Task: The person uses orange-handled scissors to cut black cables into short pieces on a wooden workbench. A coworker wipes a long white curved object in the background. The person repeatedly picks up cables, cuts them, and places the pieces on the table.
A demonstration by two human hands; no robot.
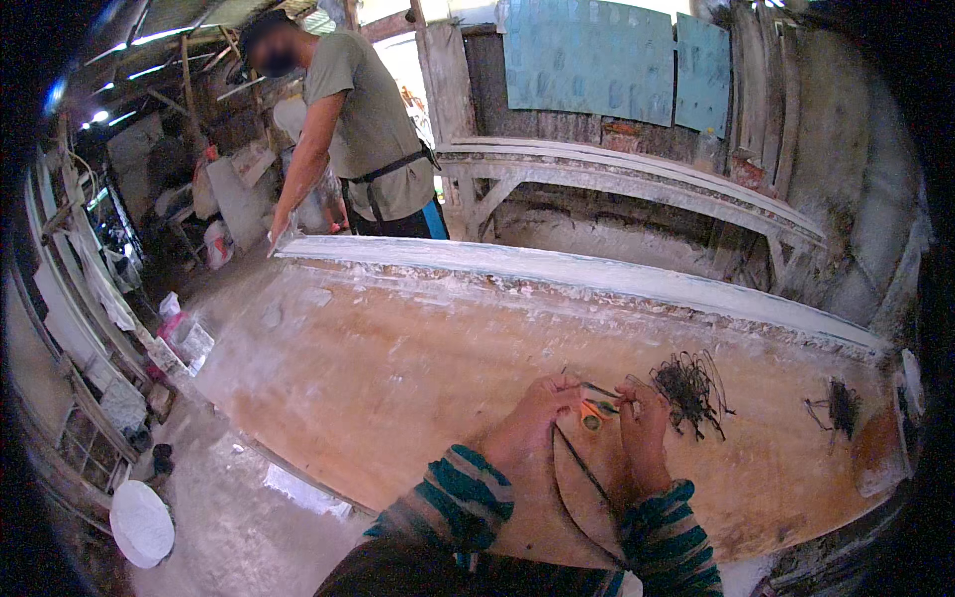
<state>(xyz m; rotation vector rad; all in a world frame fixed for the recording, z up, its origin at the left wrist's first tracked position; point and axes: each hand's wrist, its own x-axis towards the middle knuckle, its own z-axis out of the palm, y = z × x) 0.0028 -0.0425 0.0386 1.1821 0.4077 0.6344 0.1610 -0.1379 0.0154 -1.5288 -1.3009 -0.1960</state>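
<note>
Cord (584, 466): dark, thin, slack; located above the near edge of the tabletop (398, 378), right of the view's centre, between the two hands. Short taut span between the fingertips: long axis roughly crosswise to the person, sloping from upper left at the left hand (542, 406) to lower right at the right hand (647, 423). Remainder drops from beneath the left hand toward the person, in two strands, one fairly straight and angled down-right, the other bowed; both run toward the right forearm. Free ends: cannot be told.

Left hand: grasping the cord, thumb and fingers pinched. Right hand: grasping the same span at its right end, fingertips pinched.

Scissors (591, 419): orange handles, just below the span, between the hands; handle loops face the person. Cannot tell whether a hand bears on them or they rest on the tabletop.

Loose pile (688, 390) of dark strands just right of the right hand, strands pointing various ways; smaller bundle (844, 406) farther right, well apart. White beam (557, 269) along the far edge; co-worker (373, 139) at its left end, one arm reaching down to it.
</note>
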